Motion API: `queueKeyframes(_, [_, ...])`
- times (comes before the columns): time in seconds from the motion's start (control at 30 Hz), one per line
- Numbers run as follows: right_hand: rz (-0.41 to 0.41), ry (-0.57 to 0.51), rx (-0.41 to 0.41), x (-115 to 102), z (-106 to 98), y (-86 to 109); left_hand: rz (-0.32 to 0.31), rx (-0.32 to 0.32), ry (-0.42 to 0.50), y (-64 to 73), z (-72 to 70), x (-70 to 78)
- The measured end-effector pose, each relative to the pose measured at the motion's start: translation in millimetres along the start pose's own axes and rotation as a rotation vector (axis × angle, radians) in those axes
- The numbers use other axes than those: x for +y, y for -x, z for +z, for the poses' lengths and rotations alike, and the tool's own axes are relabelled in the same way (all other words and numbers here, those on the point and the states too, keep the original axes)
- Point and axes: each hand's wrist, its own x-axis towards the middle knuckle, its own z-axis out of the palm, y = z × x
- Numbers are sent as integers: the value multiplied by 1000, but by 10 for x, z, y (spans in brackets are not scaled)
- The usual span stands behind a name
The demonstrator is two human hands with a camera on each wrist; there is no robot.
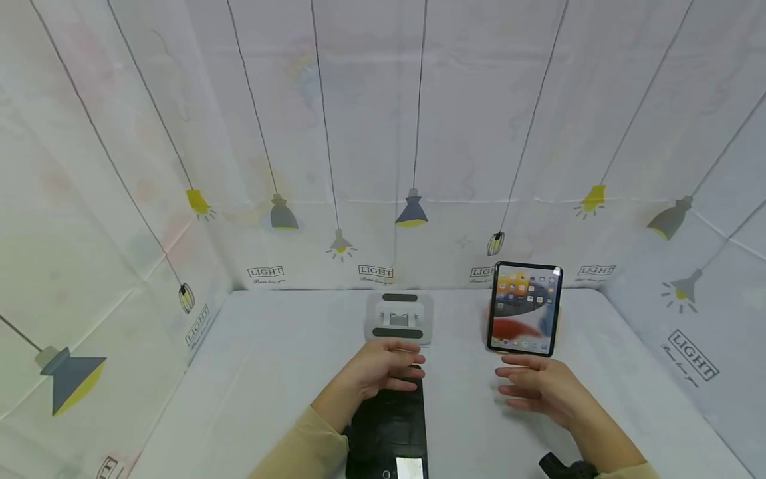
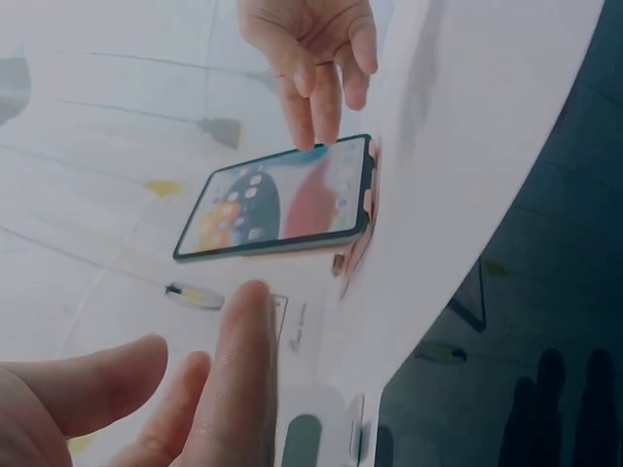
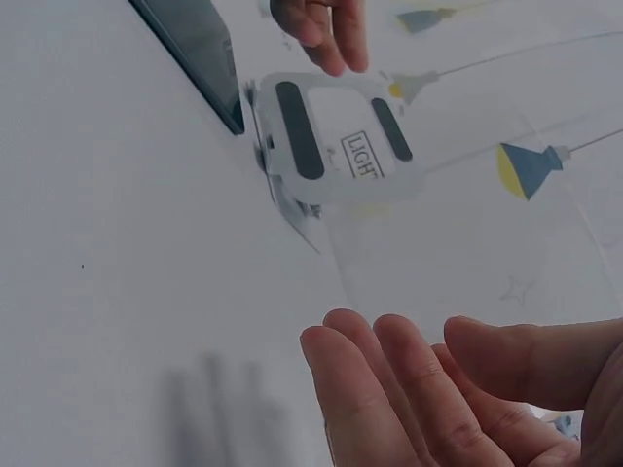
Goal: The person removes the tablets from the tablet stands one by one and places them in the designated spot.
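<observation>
My left hand (image 1: 389, 369) hovers with loosely spread fingers, holding nothing. It is in front of a grey-white stand (image 1: 427, 319) with dark pads, and it hides the far part of a glossy black flat slab (image 1: 391, 426). Reflected fingers show on that slab in the left wrist view. To the right, a tablet (image 1: 526, 309) leans upright, its screen lit with app icons; a pinkish support (image 2: 362, 248) shows under it. Just in front of the tablet is my right hand (image 1: 541, 386), its fingers extended and nothing in its grasp.
A white cloth covers the table (image 1: 269, 372). Behind and at both sides hangs a white curtain (image 1: 359, 133) printed with lamps. A black device (image 1: 568, 467) is strapped at my right wrist. The slab carries a white label (image 1: 409, 468) near its front end.
</observation>
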Motion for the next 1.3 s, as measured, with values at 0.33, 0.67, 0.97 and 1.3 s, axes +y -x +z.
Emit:
queueKeyframes(0.33, [18,-21,82,9,-258,93,53,22,48,-102,168,7])
queueKeyframes(0.67, [27,-36,98,60,-595,153,45,-17,-8,-235,233,18])
queueKeyframes(0.97, [-6,-45,113,15,-806,155,62,-23,-32,-392,301,58])
queueKeyframes(1.3, [-70,11,131,-155,-949,73,56,-12,-20,-616,383,85])
